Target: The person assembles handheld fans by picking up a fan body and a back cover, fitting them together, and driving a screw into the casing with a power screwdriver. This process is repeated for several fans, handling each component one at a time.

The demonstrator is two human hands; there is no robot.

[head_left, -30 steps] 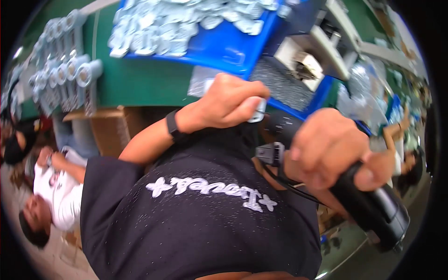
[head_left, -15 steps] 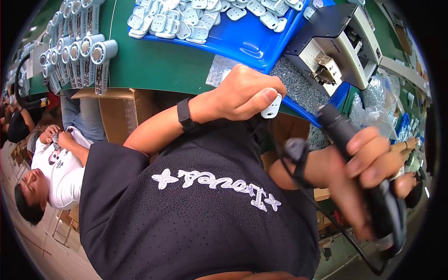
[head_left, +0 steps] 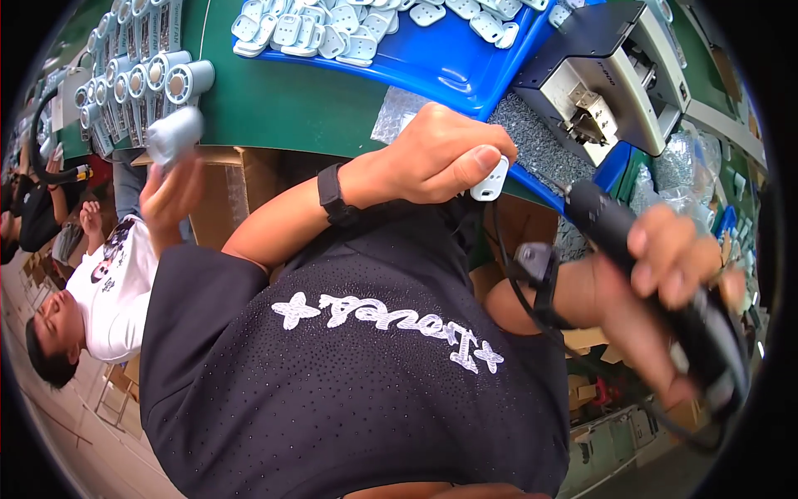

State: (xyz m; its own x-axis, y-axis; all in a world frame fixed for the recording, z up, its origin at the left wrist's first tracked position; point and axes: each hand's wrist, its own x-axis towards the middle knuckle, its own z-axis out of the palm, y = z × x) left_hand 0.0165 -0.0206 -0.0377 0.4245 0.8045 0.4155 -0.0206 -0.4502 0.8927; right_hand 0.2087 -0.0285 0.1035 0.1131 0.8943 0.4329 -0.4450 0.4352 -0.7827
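My left hand, a dark band on its wrist, is closed around a small pale plastic cover with holes in it. Only the cover's lower end shows below my thumb; my fingers hide the remainder. On the right, my right hand grips a black electric screwdriver, slanted with its tip up and to the left. That tip points toward a grey-and-black screw feeder and stays apart from it. The screwdriver's rear end and my right fingers are partly blurred.
Many similar covers lie in a blue tray on the green table. Loose screws fill a blue container beside the feeder. Handheld fan bodies stand in rows at left, where a co-worker's hand holds one. A cable hangs near my right wrist.
My right hand and the screwdriver have shifted slightly up and right. My left hand keeps the cover, nearly still. At left, a co-worker's hand has come up holding a fan body.
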